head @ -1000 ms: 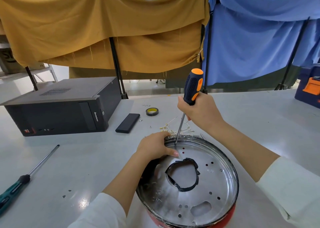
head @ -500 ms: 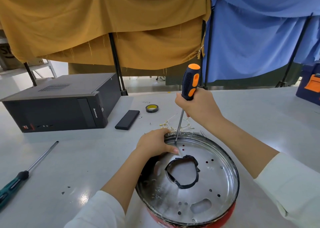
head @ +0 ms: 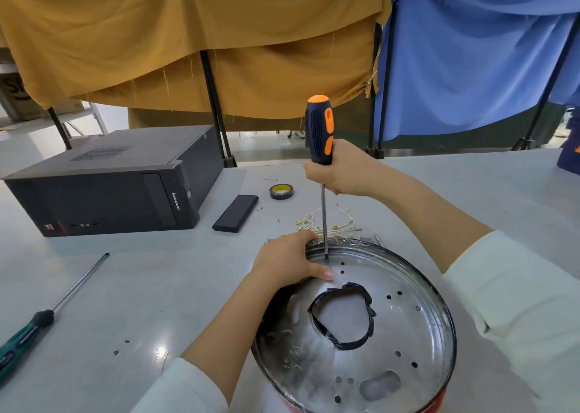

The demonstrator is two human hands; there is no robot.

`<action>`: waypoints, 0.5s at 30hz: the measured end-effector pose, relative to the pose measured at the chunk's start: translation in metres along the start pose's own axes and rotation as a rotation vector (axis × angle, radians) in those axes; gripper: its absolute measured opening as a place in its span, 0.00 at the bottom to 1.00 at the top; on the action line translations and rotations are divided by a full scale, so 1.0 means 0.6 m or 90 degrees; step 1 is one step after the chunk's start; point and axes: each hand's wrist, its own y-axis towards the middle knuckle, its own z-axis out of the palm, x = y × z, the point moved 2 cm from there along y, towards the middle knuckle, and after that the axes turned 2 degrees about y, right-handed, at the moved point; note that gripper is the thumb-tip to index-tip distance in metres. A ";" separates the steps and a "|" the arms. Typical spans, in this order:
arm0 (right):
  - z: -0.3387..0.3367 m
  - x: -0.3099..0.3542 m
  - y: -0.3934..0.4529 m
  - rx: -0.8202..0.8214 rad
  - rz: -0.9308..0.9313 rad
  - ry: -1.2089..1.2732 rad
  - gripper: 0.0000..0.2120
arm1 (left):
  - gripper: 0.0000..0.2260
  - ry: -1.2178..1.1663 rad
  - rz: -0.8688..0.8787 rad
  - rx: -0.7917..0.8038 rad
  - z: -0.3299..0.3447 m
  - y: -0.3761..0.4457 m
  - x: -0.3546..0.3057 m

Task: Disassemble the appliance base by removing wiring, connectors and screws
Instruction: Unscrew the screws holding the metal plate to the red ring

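The right hand [head: 343, 172], just above the middle of the frame, is wrapping its fingers tightly around the lower part of a navy and orange rubber-handled screwdriver [head: 320, 136]. It is holding the tool nearly upright so that the thin steel shaft is coming straight down onto the far edge of the round, shiny metal appliance base with a red outer wall [head: 408, 328], which is sitting at the lower right of the frame. That upright hold is probably keeping the tip square in a screw head.

The left hand [head: 287, 263], just below and left of the tip, is gripping the base's far left rim, thumb lying flat on the plate, apparently steadying it against the turning force.

A ring of black tape [head: 342, 315] is edging the central opening. Loose pale wires with brass terminals [head: 326, 224] are lying on the grey table [head: 157, 287] just beyond the rim.

The screw itself is too small to make out under the tip, and the base's near edge is being cut off by the bottom of the frame.
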 end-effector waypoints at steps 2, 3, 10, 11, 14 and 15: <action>-0.007 -0.002 0.001 0.032 0.000 0.002 0.15 | 0.34 -0.005 0.002 -0.002 -0.002 -0.001 0.000; -0.008 -0.003 0.000 0.032 0.005 -0.010 0.14 | 0.34 -0.008 0.003 -0.004 -0.002 -0.001 -0.001; 0.015 -0.007 -0.020 -0.298 0.021 0.063 0.12 | 0.36 -0.019 0.000 0.007 0.000 -0.002 0.000; 0.018 -0.005 -0.020 -0.320 0.029 0.127 0.12 | 0.36 -0.019 0.000 0.008 0.000 -0.002 0.000; 0.036 0.003 -0.015 -0.290 0.058 0.265 0.11 | 0.38 -0.009 0.001 0.012 0.001 -0.002 0.000; 0.040 0.006 -0.012 -0.285 0.058 0.277 0.11 | 0.38 -0.007 0.001 0.013 0.001 -0.002 0.000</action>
